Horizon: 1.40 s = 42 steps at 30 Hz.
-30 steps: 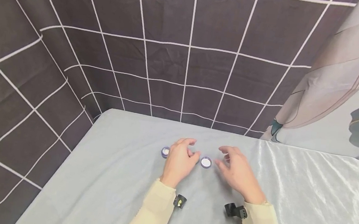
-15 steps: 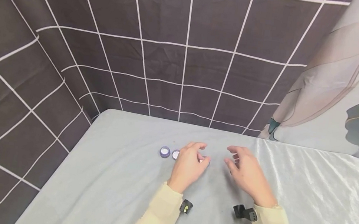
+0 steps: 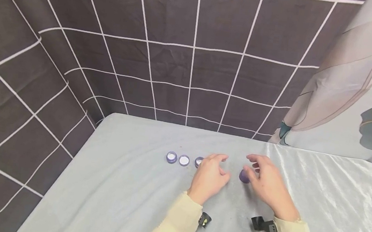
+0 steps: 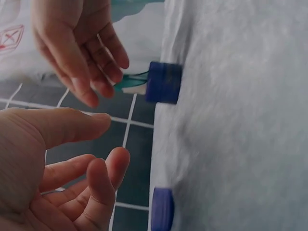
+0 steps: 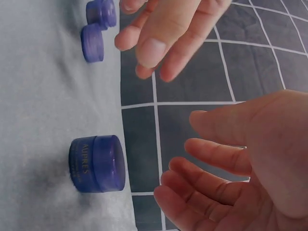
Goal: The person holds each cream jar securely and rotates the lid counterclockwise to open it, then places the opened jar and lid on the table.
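Observation:
A closed purple-blue cream jar (image 5: 96, 163), lettered AUPRES, stands upright on the cloth. In the head view, this jar (image 3: 244, 176) is partly hidden by my right hand (image 3: 269, 186). That hand's fingers are loosely bent and hold nothing; the right wrist view shows them apart from the jar. My left hand (image 3: 209, 179) hovers to the left, fingers relaxed, with nothing in them. It partly covers a small purple jar (image 3: 198, 161). Farther left lie a white-faced purple lid (image 3: 184, 160) and another small jar (image 3: 171, 157). A low blue lid (image 4: 162, 209) shows in the left wrist view.
Pale grey velvety cloth (image 3: 111, 184) covers the table. Behind it hangs a dark, white-gridded curtain (image 3: 164, 63), with a leaf-patterned curtain (image 3: 346, 85) at the right. A black camera mount (image 3: 264, 225) is on each wrist.
Both hands have moved to the right. The lid and small jar on the left have come into sight from behind my left hand. The closed jar now shows beside my right thumb.

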{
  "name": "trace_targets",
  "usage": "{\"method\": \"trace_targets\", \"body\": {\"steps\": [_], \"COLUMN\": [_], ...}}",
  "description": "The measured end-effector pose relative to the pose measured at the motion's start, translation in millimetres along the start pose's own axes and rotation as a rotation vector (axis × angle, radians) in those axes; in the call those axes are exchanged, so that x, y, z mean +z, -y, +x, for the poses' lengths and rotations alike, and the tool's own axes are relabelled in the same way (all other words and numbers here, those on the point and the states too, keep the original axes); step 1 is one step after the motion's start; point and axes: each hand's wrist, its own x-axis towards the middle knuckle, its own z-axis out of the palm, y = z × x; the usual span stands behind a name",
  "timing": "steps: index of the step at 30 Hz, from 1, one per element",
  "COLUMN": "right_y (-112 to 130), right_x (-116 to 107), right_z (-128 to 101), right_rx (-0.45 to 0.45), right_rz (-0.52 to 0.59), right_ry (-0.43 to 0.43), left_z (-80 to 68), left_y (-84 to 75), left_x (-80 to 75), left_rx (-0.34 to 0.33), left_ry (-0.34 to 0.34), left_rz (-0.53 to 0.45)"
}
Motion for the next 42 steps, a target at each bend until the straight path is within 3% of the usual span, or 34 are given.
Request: {"method": "trace_targets", "body": {"steps": [16, 24, 34, 42], "right_y": [-9.7, -14.3, -18.4, -19.9], "right_x": [0.6, 3.3, 6.8, 7.5], "right_z": [-4.8, -5.8, -5.8, -5.6], "right_rx": [0.009, 0.014, 0.019, 0.024], "right_rz": [-0.034, -0.046, -0.082, -0.087], "right_ry": [0.007, 0.015, 0.028, 0.030], "left_z": [8.5, 10.9, 14.3, 15.7], "left_y": [-11.9, -16.6, -21.5, -22.2], "left_x": [28.6, 36.4, 44.3, 49.8], "left_rx": [0.022, -0.028, -0.027, 0.012], "left_ry": [0.113, 0.154, 0.174, 0.158], "left_rz": [0.131, 0.196, 0.274, 0.310]}}
